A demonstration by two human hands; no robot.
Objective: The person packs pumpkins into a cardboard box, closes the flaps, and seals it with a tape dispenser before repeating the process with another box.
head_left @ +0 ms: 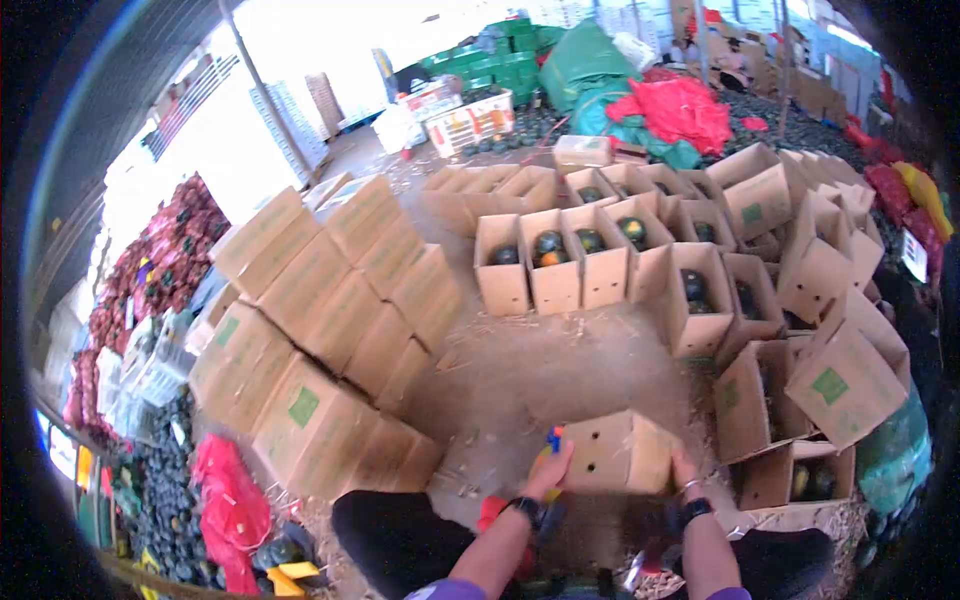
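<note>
A closed cardboard box (610, 455) with dark round holes in its side is held low in front of me, between my knees. My left hand (552, 470) grips its left end, fingers closed against the cardboard. At those fingers shows a small blue and orange item (554, 438), too small to name. On the opposite end, my right hand (686, 470) presses against the box, partly hidden by its edge. Dark bands circle both wrists. Just to the right stands an open box (770, 485) with a dark green squash inside.
Closed boxes (330, 300) are stacked on the left. Open boxes with dark squashes (550, 248) line the far side and the right. Strewn straw (480, 335) lies on the floor. Red net sacks (160, 260), a pink sack (228, 500) and heaped squashes (170, 480) lie far left.
</note>
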